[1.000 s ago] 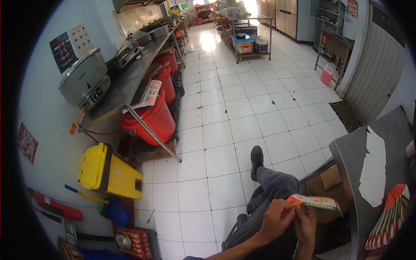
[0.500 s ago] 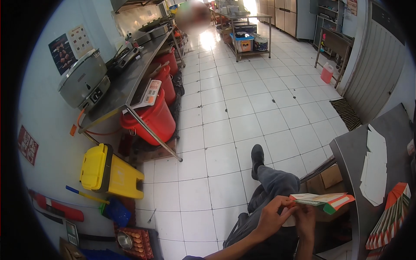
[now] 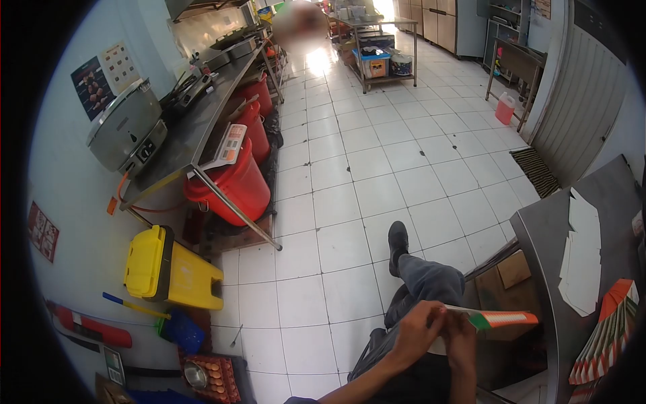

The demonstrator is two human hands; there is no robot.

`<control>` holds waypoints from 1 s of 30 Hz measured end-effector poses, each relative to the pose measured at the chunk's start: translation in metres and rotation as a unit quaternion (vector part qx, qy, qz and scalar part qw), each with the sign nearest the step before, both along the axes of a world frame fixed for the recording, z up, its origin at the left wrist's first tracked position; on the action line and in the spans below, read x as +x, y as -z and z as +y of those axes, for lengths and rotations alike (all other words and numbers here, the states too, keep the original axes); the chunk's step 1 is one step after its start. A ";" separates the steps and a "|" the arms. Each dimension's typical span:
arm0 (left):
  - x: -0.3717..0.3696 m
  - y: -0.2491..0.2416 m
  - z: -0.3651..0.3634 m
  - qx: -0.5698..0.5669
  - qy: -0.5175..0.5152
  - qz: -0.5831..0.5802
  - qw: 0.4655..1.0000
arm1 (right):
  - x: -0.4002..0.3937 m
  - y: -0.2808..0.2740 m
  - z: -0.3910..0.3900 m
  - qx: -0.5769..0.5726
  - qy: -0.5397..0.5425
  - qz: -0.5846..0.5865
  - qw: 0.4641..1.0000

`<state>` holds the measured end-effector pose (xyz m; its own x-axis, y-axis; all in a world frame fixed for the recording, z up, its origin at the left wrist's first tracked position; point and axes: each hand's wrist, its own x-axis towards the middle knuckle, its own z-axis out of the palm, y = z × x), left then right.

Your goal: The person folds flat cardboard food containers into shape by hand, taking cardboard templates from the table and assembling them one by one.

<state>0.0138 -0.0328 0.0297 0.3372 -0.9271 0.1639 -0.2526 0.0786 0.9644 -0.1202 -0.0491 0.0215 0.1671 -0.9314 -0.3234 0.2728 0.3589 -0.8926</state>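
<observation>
In front of my bent leg I hold a printed cardboard carton [image 3: 505, 319] in orange, green and white, seen nearly edge-on. My left hand [image 3: 418, 331] pinches its near left end, fingers closed. My right hand [image 3: 461, 342] is closed on the same end from below, close against the left; its fingertips are partly hidden. To the right, on the dark table, white cardboard blanks [image 3: 580, 256] lie flat. Nearer me on that table is a fanned row of similar orange and green cartons [image 3: 605, 337].
The dark table [image 3: 538, 232] edge runs close on my right, with a brown cardboard box [image 3: 494, 289] beneath. To the left stand a yellow pedal bin [image 3: 178, 269], red tubs [image 3: 232, 192] under a steel counter [image 3: 195, 135], and egg trays [image 3: 219, 380]. A person [image 3: 298, 27] is far off.
The carton has tilted, so its broad printed face now shows as a narrow strip with the green part nearer my fingers. Both hands have shifted slightly left and stay on it.
</observation>
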 end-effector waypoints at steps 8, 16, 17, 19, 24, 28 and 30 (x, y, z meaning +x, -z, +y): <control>0.049 0.016 0.006 0.208 0.082 0.031 0.974 | -0.027 -0.009 -0.013 -0.242 0.124 0.492 0.827; 0.035 0.027 -0.001 0.105 -0.033 -0.113 0.987 | -0.028 0.009 -0.019 -0.195 0.061 0.430 0.880; 0.032 0.028 -0.007 0.093 -0.035 -0.104 0.990 | -0.026 0.012 -0.022 -0.206 0.068 0.432 0.876; 0.025 0.032 -0.009 0.079 -0.043 -0.088 0.992 | -0.021 0.016 -0.022 -0.220 0.072 0.436 0.870; 0.033 0.040 -0.027 0.080 0.046 -0.197 0.976 | -0.019 0.016 -0.028 -0.279 0.020 0.425 0.861; 0.038 0.039 -0.043 0.049 0.132 -0.322 0.936 | -0.037 0.002 -0.047 -0.247 -0.120 0.474 0.837; 0.043 0.050 -0.057 0.060 0.151 -0.340 0.926 | -0.039 0.000 -0.055 -0.221 -0.139 0.470 0.843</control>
<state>0.0572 -0.0893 -0.0204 -0.0839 -0.9876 0.1327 -0.7888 0.1472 0.5968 -0.1587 -0.1039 0.0217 0.2623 -0.9627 -0.0659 -0.6702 -0.1326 -0.7303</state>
